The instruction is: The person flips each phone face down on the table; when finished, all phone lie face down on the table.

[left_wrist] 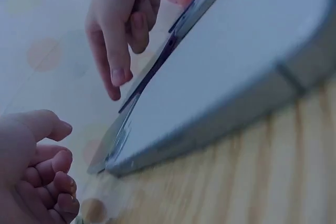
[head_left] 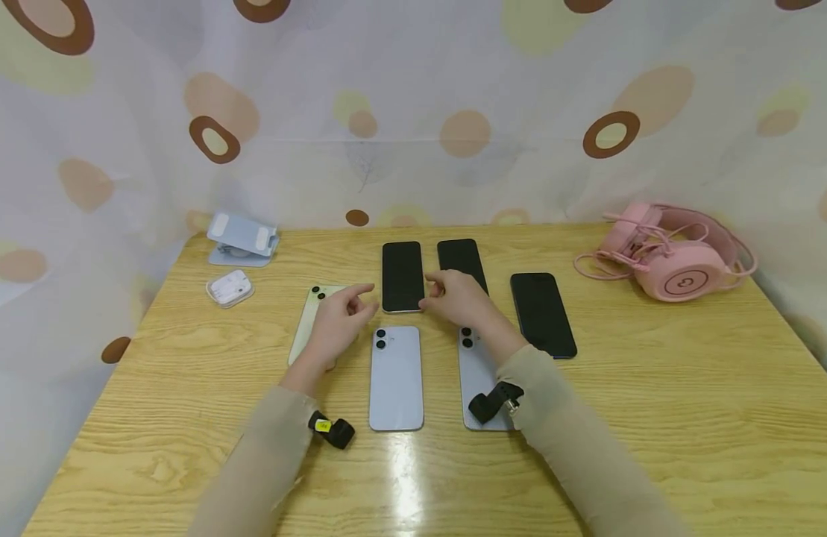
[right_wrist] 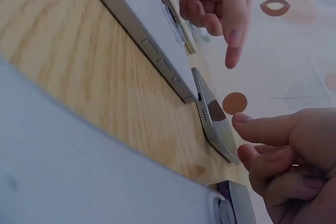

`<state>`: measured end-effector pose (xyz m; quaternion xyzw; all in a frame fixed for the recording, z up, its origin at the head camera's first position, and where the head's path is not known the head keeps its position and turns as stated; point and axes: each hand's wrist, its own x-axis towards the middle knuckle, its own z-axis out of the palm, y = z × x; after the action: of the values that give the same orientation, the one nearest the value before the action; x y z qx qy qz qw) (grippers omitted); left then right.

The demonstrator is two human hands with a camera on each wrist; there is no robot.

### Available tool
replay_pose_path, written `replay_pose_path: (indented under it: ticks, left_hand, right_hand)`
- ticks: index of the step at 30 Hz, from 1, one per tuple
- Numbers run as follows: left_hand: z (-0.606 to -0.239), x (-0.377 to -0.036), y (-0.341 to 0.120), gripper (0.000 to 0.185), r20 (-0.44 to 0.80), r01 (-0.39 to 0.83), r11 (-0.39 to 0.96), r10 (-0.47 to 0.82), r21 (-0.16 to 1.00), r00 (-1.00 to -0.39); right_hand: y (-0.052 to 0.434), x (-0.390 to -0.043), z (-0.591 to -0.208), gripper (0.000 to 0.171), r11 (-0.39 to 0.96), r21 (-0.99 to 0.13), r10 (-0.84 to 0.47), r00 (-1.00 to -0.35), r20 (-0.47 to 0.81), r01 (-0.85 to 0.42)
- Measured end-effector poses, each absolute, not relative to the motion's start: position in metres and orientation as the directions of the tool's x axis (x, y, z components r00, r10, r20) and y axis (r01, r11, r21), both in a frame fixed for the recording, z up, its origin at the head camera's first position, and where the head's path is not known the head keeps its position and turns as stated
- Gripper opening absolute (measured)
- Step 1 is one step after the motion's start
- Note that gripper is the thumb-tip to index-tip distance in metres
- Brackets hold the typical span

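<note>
My left hand (head_left: 339,321) is over a pale yellow-green phone (head_left: 304,333) lying camera side up, its thumb and index finger reaching toward a black-screened phone (head_left: 403,272). That phone lies face up between my two hands. My right hand (head_left: 458,298) is at its right side, thumb and index fingertip near the lower right corner; the other fingers are loosely curled. In the right wrist view the same phone (right_wrist: 218,129) shows its end edge close to the right thumb. Neither hand holds anything. A pale blue phone (head_left: 396,380) lies camera side up nearer me.
Under my right wrist lies another pale phone (head_left: 473,373), partly hidden. Two dark-screened phones (head_left: 544,313) lie at the back and right. Pink headphones (head_left: 681,257) sit far right; a light blue folding stand (head_left: 241,237) and boxed white earphones (head_left: 230,288) are at left. A patterned curtain (head_left: 413,112) hangs behind.
</note>
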<state>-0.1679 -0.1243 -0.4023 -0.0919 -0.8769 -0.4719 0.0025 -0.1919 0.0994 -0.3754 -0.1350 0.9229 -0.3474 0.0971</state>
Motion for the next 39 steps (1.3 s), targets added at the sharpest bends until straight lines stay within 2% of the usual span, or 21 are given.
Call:
replay_pose_path:
  ticks: [4, 8, 16, 20, 24, 28, 32, 39]
  left_hand:
    - [-0.408, -0.178, -0.101, 0.046, 0.017, 0.087, 0.515, 0.139, 0.853, -0.99]
    - [-0.411, -0.18, -0.09, 0.05, -0.051, -0.011, 0.515, 0.063, 0.857, -0.997]
    - [-0.412, -0.181, -0.088, 0.048, -0.073, -0.042, 0.524, 0.038, 0.851, -0.997]
    - [-0.413, -0.183, -0.089, 0.049, -0.064, -0.029, 0.542, 0.045, 0.84, -0.997]
    - [-0.416, -0.184, -0.089, 0.049, -0.058, -0.016, 0.549, 0.059, 0.835, -0.997]
    - [-0.417, -0.185, -0.089, 0.049, -0.055, -0.008, 0.564, 0.066, 0.826, -0.996]
    - [-0.416, -0.186, -0.089, 0.048, -0.047, -0.001, 0.579, 0.063, 0.815, -0.997]
    - [-0.416, -0.188, -0.089, 0.045, -0.035, 0.006, 0.581, 0.061, 0.814, -0.998]
  right_hand:
    - [0.102, -0.197, -0.382, 0.053, 0.722, -0.672, -0.324, -0.939, -0.117, -0.165]
    - [0.101, -0.197, -0.39, 0.052, 0.711, -0.69, -0.325, -0.932, -0.159, -0.131]
    - [0.102, -0.199, -0.398, 0.048, 0.655, -0.753, -0.271, -0.951, -0.152, -0.067]
    - [0.101, -0.201, -0.398, 0.05, 0.572, -0.82, -0.252, -0.95, -0.183, 0.006]
    - [0.102, -0.201, -0.397, 0.055, 0.432, -0.893, -0.231, -0.942, -0.245, 0.126]
    - [0.104, -0.201, -0.398, 0.056, 0.334, -0.92, -0.221, -0.932, -0.287, 0.204]
    - [0.104, -0.201, -0.397, 0.053, 0.306, -0.934, -0.209, -0.944, -0.253, 0.183]
    - [0.098, -0.2, -0.383, 0.05, 0.308, -0.948, -0.213, -0.967, -0.144, 0.073]
